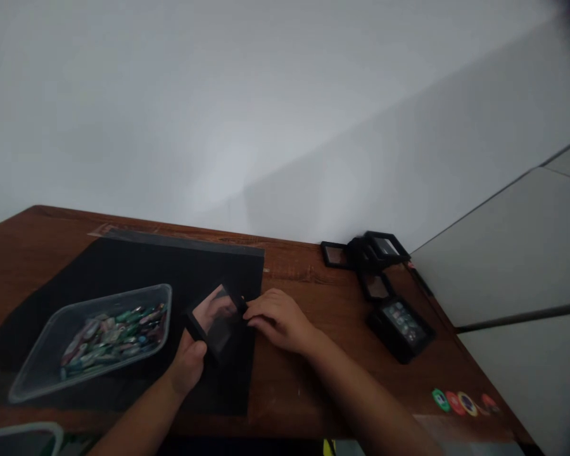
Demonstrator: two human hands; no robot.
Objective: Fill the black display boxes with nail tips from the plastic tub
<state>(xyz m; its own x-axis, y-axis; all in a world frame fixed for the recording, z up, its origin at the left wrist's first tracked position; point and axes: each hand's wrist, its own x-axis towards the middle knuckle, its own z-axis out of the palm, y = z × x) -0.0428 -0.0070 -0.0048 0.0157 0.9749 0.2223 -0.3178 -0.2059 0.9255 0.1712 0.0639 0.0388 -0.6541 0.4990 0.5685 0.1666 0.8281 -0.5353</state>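
A small black frame with a shiny clear pane (218, 320) is held tilted above the black mat (228, 386), and the pane mirrors a hand. My left hand (189, 364) grips its lower left side, thumb in front and fingers hidden behind. At the right edge of the frame, my right hand (278, 316) pinches with thumb and fingertips. Left of the frame stands a clear plastic tub (42, 364) holding many small, shiny green, purple and pinkish pieces (116, 342), too small to name surely.
Several similar black frames (380, 250) lie stacked at the back right by the wall. Nearer stands a thick black box with a patterned window (403, 323). Round coloured stickers (465, 403) sit at the table's right edge. Another plastic tub (52, 430) shows at bottom left.
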